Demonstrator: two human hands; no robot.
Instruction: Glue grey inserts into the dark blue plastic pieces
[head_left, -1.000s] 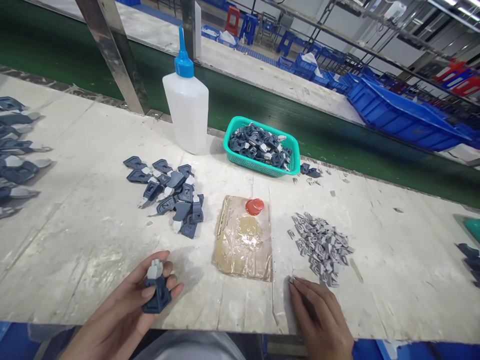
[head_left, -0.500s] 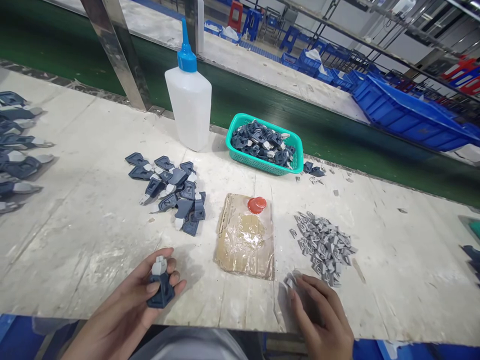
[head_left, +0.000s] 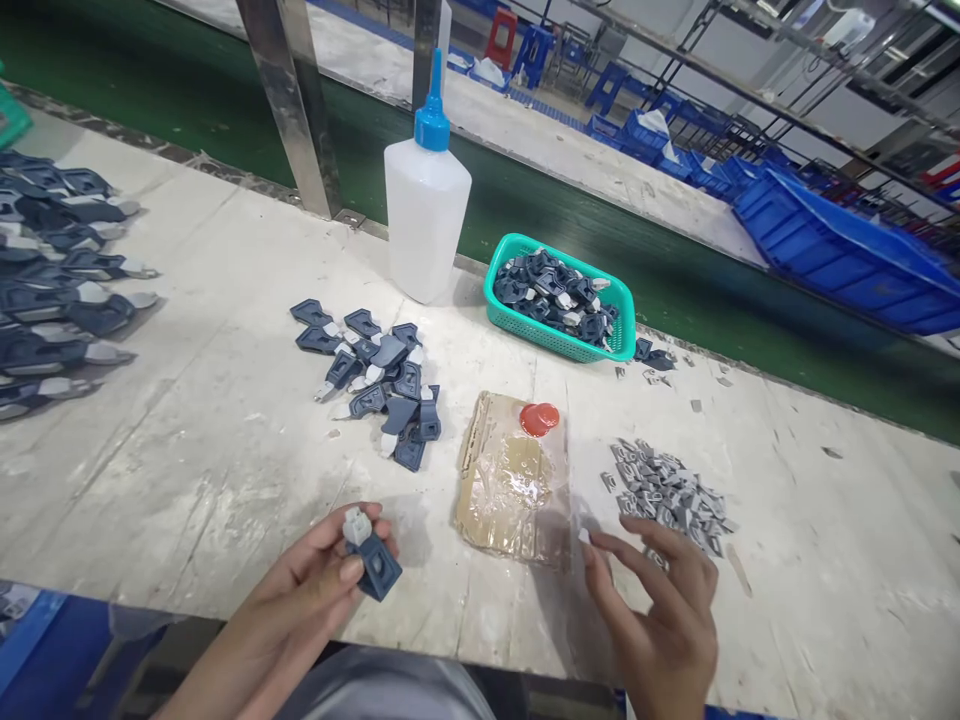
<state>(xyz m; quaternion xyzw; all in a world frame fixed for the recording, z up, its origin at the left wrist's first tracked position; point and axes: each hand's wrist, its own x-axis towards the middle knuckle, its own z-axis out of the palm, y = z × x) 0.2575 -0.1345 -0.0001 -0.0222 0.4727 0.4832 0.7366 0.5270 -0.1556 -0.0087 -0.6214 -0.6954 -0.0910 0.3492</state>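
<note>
My left hand point(head_left: 330, 575) grips a dark blue plastic part point(head_left: 377, 568) with a light grey knob at its upper end, pinched between thumb and fingers. Over the table's right side, my right hand point(head_left: 660, 600) pinches a small light grey piece point(head_left: 584, 537) between thumb and index finger, the other fingers spread. Just behind that hand lies a heap of small grey pieces point(head_left: 667, 490). Between the hands is a cardboard pad point(head_left: 487, 510) with a shiny wet film and a red cap point(head_left: 540, 419) on it. A loose pile of blue-and-grey parts point(head_left: 390, 365) lies beyond my left hand.
A white bottle point(head_left: 426, 215) with a blue nozzle stands at the back. Beside it is a green basket point(head_left: 551, 345) of similar parts. More parts point(head_left: 67, 260) lie in rows at far left. A metal post point(head_left: 296, 110) rises by the green conveyor belt point(head_left: 172, 90).
My right hand has lifted off the tabletop with the small grey piece. The blue part in my left hand has turned, its lower end now pointing right. The view has shifted left.
</note>
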